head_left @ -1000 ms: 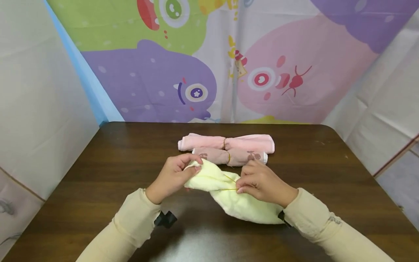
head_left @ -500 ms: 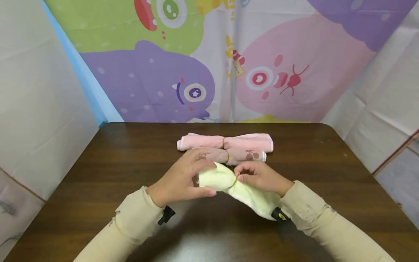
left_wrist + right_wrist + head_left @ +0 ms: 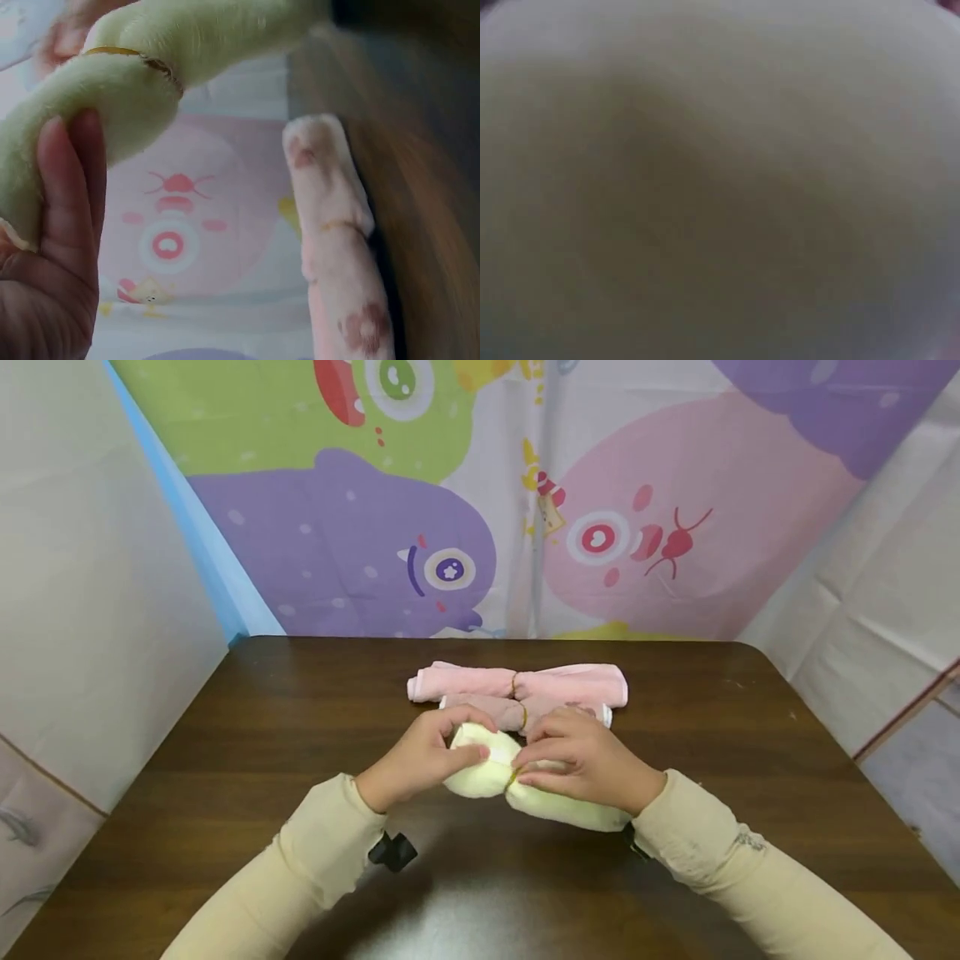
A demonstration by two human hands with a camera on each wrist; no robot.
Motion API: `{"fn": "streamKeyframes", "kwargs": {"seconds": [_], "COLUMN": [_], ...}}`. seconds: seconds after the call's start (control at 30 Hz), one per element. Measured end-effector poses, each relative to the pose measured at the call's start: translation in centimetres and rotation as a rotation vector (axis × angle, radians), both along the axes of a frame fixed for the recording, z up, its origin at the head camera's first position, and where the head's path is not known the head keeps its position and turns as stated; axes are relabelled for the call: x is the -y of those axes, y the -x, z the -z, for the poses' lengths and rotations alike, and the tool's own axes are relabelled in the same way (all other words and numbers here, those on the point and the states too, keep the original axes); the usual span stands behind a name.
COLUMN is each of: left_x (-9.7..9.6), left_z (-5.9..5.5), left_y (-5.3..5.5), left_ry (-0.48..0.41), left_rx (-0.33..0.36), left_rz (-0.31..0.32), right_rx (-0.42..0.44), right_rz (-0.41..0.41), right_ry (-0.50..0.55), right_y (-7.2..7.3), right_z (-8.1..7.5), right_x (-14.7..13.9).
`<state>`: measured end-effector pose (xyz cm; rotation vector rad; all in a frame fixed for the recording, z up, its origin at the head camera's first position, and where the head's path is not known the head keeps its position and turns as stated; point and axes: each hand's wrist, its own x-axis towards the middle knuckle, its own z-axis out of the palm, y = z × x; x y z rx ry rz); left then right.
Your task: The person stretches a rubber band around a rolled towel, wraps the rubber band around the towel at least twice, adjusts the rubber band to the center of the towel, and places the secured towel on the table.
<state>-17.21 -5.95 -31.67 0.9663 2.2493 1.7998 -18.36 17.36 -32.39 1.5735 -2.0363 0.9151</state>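
A rolled pale yellow towel (image 3: 480, 779) is held up over the near side of the two other rolls. My left hand (image 3: 420, 758) grips its left end, thumb on the near side and fingers over the top. Around the roll's middle runs a thin yellow rubber band (image 3: 112, 50), cinching it to a narrow waist. My right hand (image 3: 588, 762) has curled fingers on the towel just right of the band (image 3: 512, 778), covering part of that half. In the right wrist view, blurred towel cloth (image 3: 720, 180) fills nearly everything.
Behind the hands, a pink towel roll (image 3: 472, 683) and a mauve towel roll (image 3: 480, 710), each banded at the middle, lie side by side on the dark wooden table (image 3: 315, 710). A cartoon-printed curtain (image 3: 510, 510) hangs behind the table's far edge.
The rubber band, stretched out from the towel by my right hand a second ago, now sits snug around it. My left hand loosened, then took hold of the left end again.
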Motion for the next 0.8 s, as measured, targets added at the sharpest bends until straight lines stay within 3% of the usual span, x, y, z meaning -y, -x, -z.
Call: {"fn": "streamKeyframes", "kwargs": {"seconds": [0.07,0.13,0.23,0.37,0.47,0.57,0.8], "left_x": [0.0,-0.1,-0.2,-0.1,0.2,0.9,2.8], "left_z": [-0.3,-0.5,-0.4,-0.2,-0.2,-0.5,-1.7], "left_y": [0.0,0.0,-0.1,-0.1,0.0,0.2,0.8], "left_ry": [-0.043,-0.058,-0.029,-0.003,-0.007,-0.004,-0.001], "left_rx": [0.125,0.198,0.243,0.253,0.232,0.194,0.165], "left_rz": [0.0,0.006,0.007,-0.007,-0.03,-0.078,-0.175], "right_rx": [-0.183,-0.282,-0.376,-0.463,-0.473,-0.423,-0.27], "right_rz": [0.029,0.054,0.104,0.186,0.214,0.21,0.188], "right_ry": [-0.028,-0.056,-0.118,-0.228,-0.297,-0.327,-0.267], "right_y": [-0.2,-0.4,-0.6,-0.8,-0.9,-0.8,-0.7], "right_z": [-0.3,-0.4,-0.5,-0.5,-0.4,0.1,1.9], "right_x": [0.3,0.5,0.8,1.5,1.9,1.6,-1.0]}}
